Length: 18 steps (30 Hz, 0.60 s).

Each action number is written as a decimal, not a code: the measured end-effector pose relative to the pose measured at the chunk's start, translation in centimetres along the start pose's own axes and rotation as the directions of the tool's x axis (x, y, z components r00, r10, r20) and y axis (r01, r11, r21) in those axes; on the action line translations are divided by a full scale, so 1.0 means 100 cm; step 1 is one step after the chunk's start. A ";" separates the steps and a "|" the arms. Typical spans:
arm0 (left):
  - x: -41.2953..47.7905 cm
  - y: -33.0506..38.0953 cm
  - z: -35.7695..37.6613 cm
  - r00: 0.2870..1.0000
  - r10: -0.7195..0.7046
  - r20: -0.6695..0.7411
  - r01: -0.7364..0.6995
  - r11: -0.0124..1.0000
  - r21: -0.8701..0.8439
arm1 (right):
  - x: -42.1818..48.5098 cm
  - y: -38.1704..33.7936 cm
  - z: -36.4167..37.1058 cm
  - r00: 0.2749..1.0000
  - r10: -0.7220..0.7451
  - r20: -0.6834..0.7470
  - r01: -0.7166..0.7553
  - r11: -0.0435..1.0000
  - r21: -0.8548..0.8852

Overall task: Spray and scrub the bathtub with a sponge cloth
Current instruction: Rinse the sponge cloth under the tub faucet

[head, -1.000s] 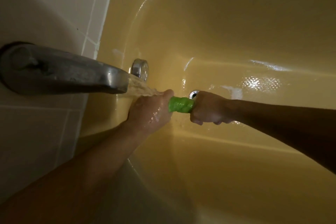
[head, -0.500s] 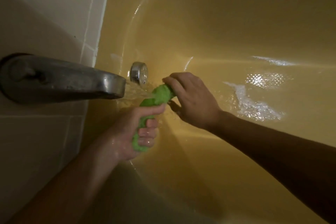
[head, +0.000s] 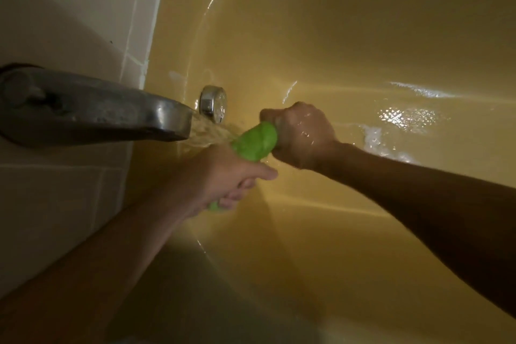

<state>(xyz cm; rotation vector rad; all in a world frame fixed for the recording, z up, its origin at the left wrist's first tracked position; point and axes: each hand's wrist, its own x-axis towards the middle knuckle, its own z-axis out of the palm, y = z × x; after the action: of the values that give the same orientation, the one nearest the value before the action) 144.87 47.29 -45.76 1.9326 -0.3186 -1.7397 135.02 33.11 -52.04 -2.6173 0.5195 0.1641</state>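
Note:
A rolled green sponge cloth (head: 255, 142) is stretched between both hands over the yellow bathtub (head: 349, 36). My left hand (head: 226, 179) grips its lower end, and a bit of green shows under the fingers. My right hand (head: 301, 134) grips its upper end in a fist. Water runs from the metal tap spout (head: 111, 112) onto the cloth and my left hand.
A round chrome overflow cover (head: 213, 103) sits on the tub's end wall behind the stream. White wall tiles (head: 69, 8) fill the left side. The tub floor (head: 405, 117) is wet, with foam and glare to the right of my right hand.
My right hand has closed from a fingertip hold into a full fist on the cloth's upper end. A second ago the cloth was held level and short between both fists.

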 end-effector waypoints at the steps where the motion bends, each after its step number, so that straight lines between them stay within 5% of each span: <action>1: 0.010 0.008 0.006 0.997 0.044 -0.069 -0.040 0.997 0.061 | -0.002 0.008 -0.006 0.997 0.071 0.039 -0.072 0.997 0.026; 6: 0.047 0.011 0.020 0.856 0.453 -0.249 -0.206 0.742 0.638 | -0.018 0.037 -0.024 0.960 0.217 0.178 -0.251 0.948 0.194; 10: 0.067 0.007 0.031 0.704 0.692 -0.159 -0.393 0.566 0.725 | -0.030 0.048 -0.026 0.919 0.309 0.243 -0.370 0.890 0.266; 18: 0.091 -0.021 0.058 0.520 0.854 -0.008 -0.513 0.321 0.796 | -0.069 0.058 -0.019 0.783 0.455 0.424 -0.607 0.709 0.359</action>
<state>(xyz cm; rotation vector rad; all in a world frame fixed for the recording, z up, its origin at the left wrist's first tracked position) 140.23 43.26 -54.88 2.0520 -1.6308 -0.5116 126.47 29.70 -51.38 -1.8404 1.0565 0.5476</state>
